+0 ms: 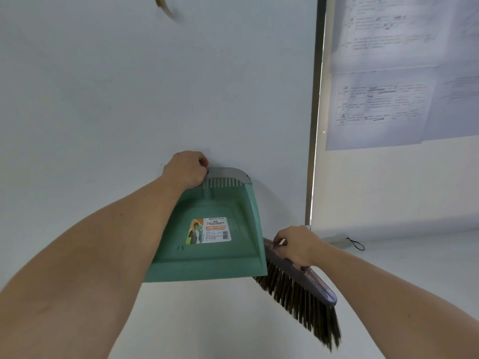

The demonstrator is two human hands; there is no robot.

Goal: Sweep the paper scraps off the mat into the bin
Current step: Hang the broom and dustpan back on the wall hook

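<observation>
A green dustpan (207, 229) with a grey top edge and a printed label hangs flat against the white wall, its wide mouth pointing down. My left hand (188, 168) is closed around its top left corner, at the wall. My right hand (298, 244) grips the grey head of a brush (305, 286), whose brown bristles slant down to the right, partly tucked behind the dustpan's lower right edge. No mat, paper scraps or bin are in view.
A metal-framed board (315, 112) with taped printed sheets (388, 73) stands to the right. A white ledge (414, 255) with a black cord loop (357, 245) runs below it. A tape roll (166, 5) hangs at the top of the wall.
</observation>
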